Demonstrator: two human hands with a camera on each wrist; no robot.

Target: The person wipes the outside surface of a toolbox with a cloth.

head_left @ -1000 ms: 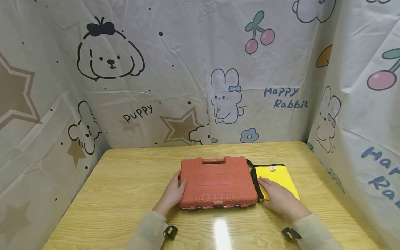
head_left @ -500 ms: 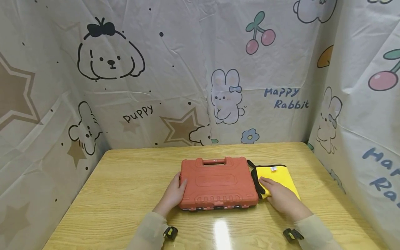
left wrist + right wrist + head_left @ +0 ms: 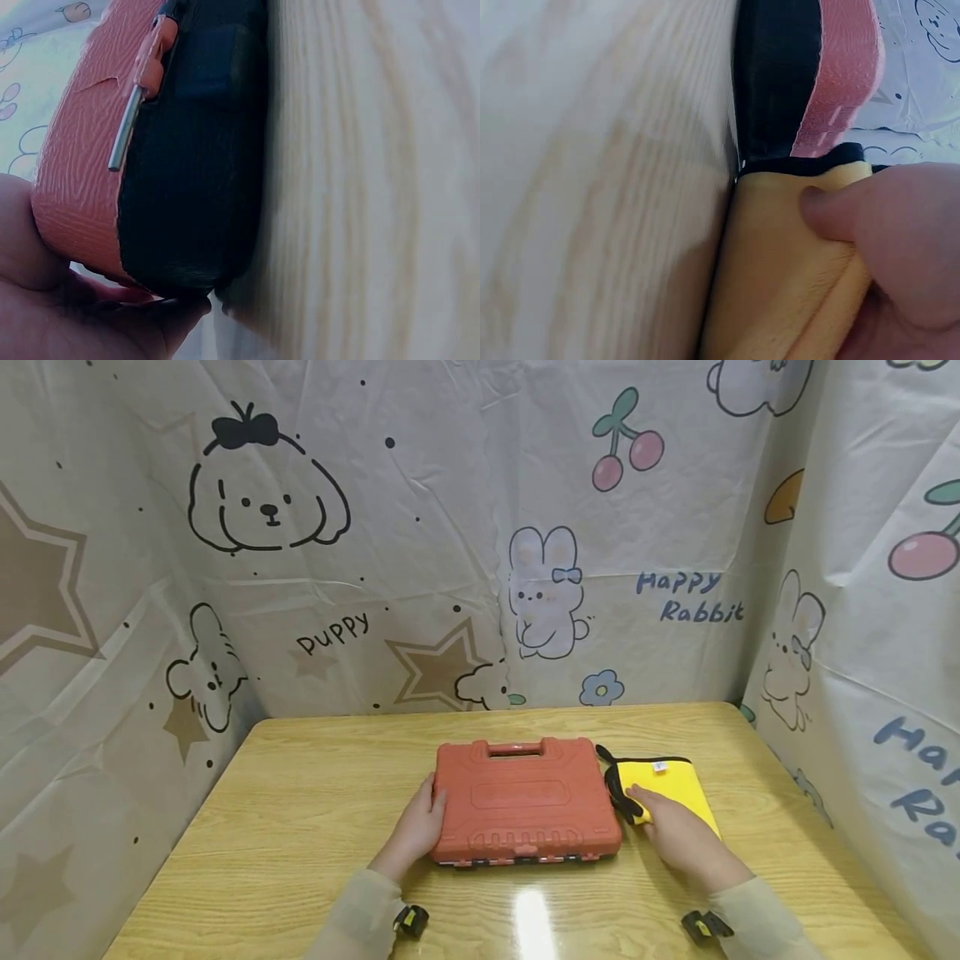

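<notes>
Sitting on the wood-grain table (image 3: 337, 768), there's this red-and-black plastic carry case (image 3: 521, 793), left hand (image 3: 415, 828) gripping its left end. Right hand's (image 3: 681, 837) pinching a black-trimmed yellow cloth (image 3: 670, 783) just beside it. Cartoon-print backdrop (image 3: 442, 518) hangs behind, "Happy Rabbit" and all.

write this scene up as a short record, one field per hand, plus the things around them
left hand: holds the left side of the red case
right hand: grips the yellow pouch near its black trim
red case: lying on the wooden table, handle at its far side
yellow pouch: right of the red case
backdrop: pale sheet with cartoon prints
</notes>
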